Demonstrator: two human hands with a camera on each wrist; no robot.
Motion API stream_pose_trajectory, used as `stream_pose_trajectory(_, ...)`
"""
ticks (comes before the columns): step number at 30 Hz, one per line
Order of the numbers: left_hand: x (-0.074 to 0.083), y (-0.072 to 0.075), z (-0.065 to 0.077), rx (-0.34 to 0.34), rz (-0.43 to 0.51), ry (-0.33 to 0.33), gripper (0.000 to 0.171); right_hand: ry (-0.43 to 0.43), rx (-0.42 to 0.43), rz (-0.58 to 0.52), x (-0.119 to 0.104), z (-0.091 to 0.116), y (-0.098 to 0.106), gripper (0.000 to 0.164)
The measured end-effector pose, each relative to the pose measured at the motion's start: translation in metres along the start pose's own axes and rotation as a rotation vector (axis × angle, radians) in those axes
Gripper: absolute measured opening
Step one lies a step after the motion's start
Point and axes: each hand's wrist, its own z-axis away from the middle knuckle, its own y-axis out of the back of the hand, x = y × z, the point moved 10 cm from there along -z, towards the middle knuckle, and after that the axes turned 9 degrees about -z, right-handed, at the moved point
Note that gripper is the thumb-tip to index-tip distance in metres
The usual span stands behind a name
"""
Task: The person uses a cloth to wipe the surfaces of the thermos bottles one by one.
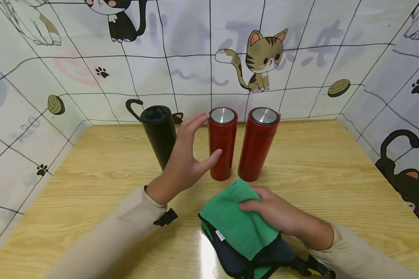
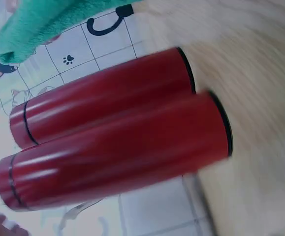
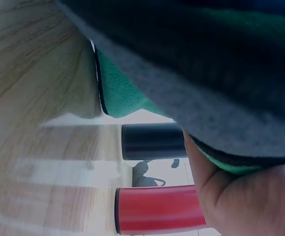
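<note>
My left hand (image 1: pixel 185 161) is spread, thumb apart from the fingers, between the black thermos (image 1: pixel 158 128) and the nearer red thermos (image 1: pixel 223 151). Its fingertips overlap the red thermos's lid edge in the head view; the left wrist view shows the hand only at the left border. A second red thermos (image 1: pixel 256 149) stands just to the right; both have silver-topped lids. My right hand (image 1: pixel 277 211) grips a folded green cloth (image 1: pixel 235 221) with dark trim and a small white tag, thumb on top. In the right wrist view the cloth's dark grey side hides most of the fingers.
The three thermoses stand in a row toward the back of the wooden table (image 1: pixel 101 170). Behind them and at both sides rises a white gridded backdrop (image 1: pixel 188 73) printed with cartoon cats and paw prints. A dark strap hangs at each wrist.
</note>
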Motion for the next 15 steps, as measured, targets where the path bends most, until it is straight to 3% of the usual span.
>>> stream_pose_trajectory(5, -0.036, -0.037, -0.002, -0.132, 0.157, 0.338, 0.095, 0.010, -0.013, 0.038, 0.000, 0.000, 0.000, 0.037)
stream_pose_trajectory(7, -0.044, -0.046, -0.001, -0.151, 0.232, 0.424, 0.099, 0.013, -0.011, 0.050, 0.000, 0.000, 0.000, 0.037)
stream_pose_trajectory(10, -0.050, -0.054, -0.001, -0.164, 0.305, 0.481, 0.100, 0.021, -0.013, 0.062, -0.001, 0.000, 0.000, 0.036)
stream_pose_trajectory(15, -0.052, -0.060, 0.002, -0.181, 0.374, 0.508, 0.094, 0.025, -0.009, 0.065, -0.002, 0.000, 0.001, 0.036)
